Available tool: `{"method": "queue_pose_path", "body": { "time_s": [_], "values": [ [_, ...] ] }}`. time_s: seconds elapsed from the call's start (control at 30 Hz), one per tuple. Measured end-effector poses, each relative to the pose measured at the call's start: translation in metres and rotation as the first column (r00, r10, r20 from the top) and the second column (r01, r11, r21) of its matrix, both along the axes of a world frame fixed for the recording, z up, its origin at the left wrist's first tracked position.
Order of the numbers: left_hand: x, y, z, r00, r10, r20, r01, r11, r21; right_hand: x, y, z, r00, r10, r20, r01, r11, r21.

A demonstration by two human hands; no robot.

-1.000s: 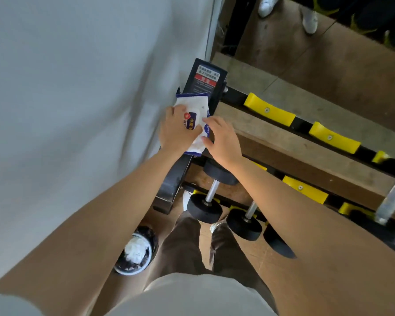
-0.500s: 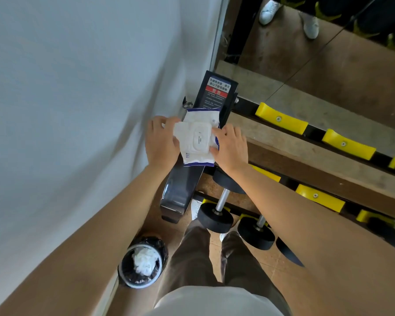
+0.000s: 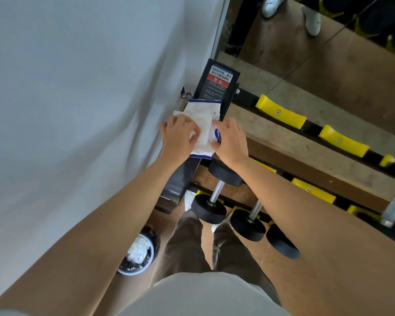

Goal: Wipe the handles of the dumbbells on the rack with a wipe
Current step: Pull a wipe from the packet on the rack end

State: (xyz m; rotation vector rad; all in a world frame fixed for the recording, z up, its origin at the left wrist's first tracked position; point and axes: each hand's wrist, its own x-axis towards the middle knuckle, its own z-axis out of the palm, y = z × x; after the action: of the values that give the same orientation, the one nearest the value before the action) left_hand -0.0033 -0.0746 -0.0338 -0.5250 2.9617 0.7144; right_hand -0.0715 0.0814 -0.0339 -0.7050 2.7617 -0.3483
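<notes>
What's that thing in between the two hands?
A white pack of wipes with blue edges. The left hand holds it from one side and the right hand from the other. The head view shows it.

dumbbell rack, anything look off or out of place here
Nothing stands out. The dumbbells sit straight on the lower tier, and the left hand and right hand hold the wipe pack at the rack's end post. No spill or damage shows.

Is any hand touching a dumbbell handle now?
No, the left hand and the right hand both hold the wipe pack, and the dumbbell handle below is bare.
</notes>
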Motion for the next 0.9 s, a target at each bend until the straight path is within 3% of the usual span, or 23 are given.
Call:
{"method": "queue_pose_path", "body": {
  "time_s": [0.13, 0.27, 0.43, 0.57, 0.77, 0.9],
  "values": [
    [0.014, -0.001, -0.005, 0.997, -0.041, -0.058, 0.049, 0.990, 0.132, 0.001, 0.002, 0.005, 0.994, 0.054, -0.093, -0.063, 0.992, -0.106],
    [0.024, 0.000, -0.016, 0.995, -0.081, -0.065, 0.086, 0.992, 0.090, -0.002, 0.002, 0.000, 0.961, 0.247, -0.125, -0.265, 0.951, -0.158],
    [0.017, 0.006, -0.017, 0.997, 0.015, -0.074, -0.010, 0.998, 0.067, -0.005, 0.004, -0.003, 0.950, 0.306, -0.070, -0.311, 0.946, -0.090],
    [0.000, 0.007, -0.010, 0.999, 0.012, -0.046, -0.015, 0.997, -0.069, -0.007, 0.007, -0.001, 0.945, 0.325, -0.034, -0.327, 0.942, -0.072],
    [-0.018, 0.003, -0.005, 0.992, -0.013, 0.126, 0.038, 0.980, -0.195, -0.003, 0.005, 0.000, 0.976, 0.219, 0.007, -0.216, 0.966, -0.142],
    [-0.023, 0.004, -0.008, 0.987, -0.071, 0.141, 0.107, 0.958, -0.267, -0.001, 0.003, -0.003, 0.993, 0.115, 0.042, -0.104, 0.974, -0.200]
  ]
}}
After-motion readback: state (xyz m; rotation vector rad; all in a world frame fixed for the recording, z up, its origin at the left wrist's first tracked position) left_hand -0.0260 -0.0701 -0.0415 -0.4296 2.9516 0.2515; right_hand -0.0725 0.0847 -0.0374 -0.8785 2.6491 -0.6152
